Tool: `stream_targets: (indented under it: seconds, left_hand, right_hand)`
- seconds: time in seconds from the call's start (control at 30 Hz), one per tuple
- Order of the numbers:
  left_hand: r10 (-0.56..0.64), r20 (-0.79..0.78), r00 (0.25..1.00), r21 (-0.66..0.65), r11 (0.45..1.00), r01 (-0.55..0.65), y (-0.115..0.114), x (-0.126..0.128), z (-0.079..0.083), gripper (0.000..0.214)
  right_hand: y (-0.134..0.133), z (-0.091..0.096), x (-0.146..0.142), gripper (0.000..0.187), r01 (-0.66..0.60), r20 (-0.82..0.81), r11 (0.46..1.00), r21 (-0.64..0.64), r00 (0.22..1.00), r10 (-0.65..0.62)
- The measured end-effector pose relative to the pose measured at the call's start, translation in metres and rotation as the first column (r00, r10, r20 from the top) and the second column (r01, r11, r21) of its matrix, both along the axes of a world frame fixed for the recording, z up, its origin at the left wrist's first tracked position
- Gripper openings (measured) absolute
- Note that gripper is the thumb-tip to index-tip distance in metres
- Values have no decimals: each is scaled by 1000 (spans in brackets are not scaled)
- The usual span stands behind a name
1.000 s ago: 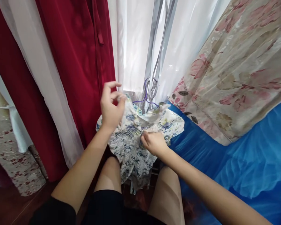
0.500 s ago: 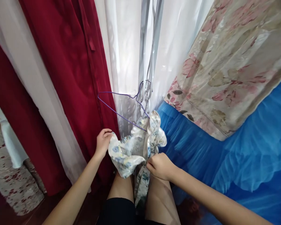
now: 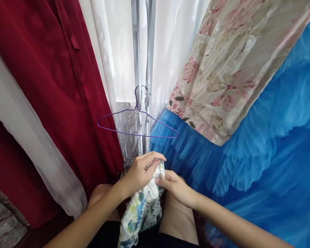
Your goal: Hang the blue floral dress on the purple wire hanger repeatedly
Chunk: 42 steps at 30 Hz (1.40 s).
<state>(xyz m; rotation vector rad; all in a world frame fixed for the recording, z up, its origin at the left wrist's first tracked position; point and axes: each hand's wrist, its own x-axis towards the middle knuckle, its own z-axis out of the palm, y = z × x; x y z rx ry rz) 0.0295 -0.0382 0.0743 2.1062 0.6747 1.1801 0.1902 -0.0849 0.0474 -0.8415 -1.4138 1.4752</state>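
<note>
A white garment with blue, green and yellow flowers [image 3: 138, 210] hangs from both my hands and drapes down over my lap. My left hand [image 3: 144, 170] is closed on its top edge, fingers bent over the cloth. From the other side, my right hand [image 3: 174, 186] pinches the same edge between thumb and fingers. Just above my hands, a thin purple hanger [image 3: 138, 136] hangs bare by its hook on grey straps. The lower part of the garment bunches between my legs, so its full shape is hidden.
Dark red cloth [image 3: 67, 86] and white cloth [image 3: 41, 144] hang on the left. White curtain-like fabric [image 3: 167, 44] falls behind the straps [image 3: 135, 44]. On the right hang a beige fabric with pink flowers [image 3: 222, 75] and blue ruffled tulle [image 3: 248, 165].
The garment has come off the hanger and is now lower, near my lap. My hands have moved together on its edge. The hanger has swung round to face me.
</note>
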Motion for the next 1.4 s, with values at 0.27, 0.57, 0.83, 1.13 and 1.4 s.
stream_targets:
  seconds: [0.27,0.57,0.83,1.13,1.4]
  left_hand:
    - [-460,96,883,-669,627,399,-44,-15,-41,80]
    - [-250,-42,967,-624,763,170,-47,-16,-23,28]
    - [-345,-195,918,-507,837,207,-44,-35,-31,53]
    - [59,-647,760,13,998,-66,-40,-58,-69,17]
    - [198,-354,914,110,979,-169,8,-114,-7,23]
  right_hand:
    - [-4,5,53,26,188,51,979,-78,981,-185]
    - [-4,17,70,34,-466,73,797,-385,845,530]
    - [11,26,63,23,-241,346,956,-168,894,286]
    - [103,64,156,15,408,180,879,246,872,-455]
    - [180,101,62,22,132,86,990,-48,988,-128]
